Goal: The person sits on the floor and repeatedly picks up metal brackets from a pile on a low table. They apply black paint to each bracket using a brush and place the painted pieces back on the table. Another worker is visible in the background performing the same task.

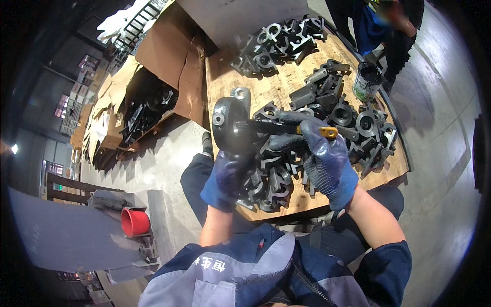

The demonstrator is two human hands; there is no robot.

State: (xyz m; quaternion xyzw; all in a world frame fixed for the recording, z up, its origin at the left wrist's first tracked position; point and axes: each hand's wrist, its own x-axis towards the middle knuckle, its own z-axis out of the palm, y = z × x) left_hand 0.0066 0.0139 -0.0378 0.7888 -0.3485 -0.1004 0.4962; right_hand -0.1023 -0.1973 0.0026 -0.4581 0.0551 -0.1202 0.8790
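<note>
My left hand (227,174), in a blue coated glove, is closed round the lower part of a dark grey metal bracket (228,123). The bracket has a rounded body and a lug with a hole at its top. In my gloved right hand (327,158) is a brush, its yellow handle end (328,132) sticking out past the fingers. The brush's dark front part reaches left to the bracket's side; its bristles are hard to make out against the dark metal. Below and behind both hands lie several similar metal brackets (279,184) on a wooden board (220,77).
More brackets (322,97) are heaped at the right and far side of the board. A paint-smeared can (367,82) stands near its right edge. At the left are a cardboard box (171,56) of dark parts and a red bucket (135,222). Another person (388,30) is at the far right.
</note>
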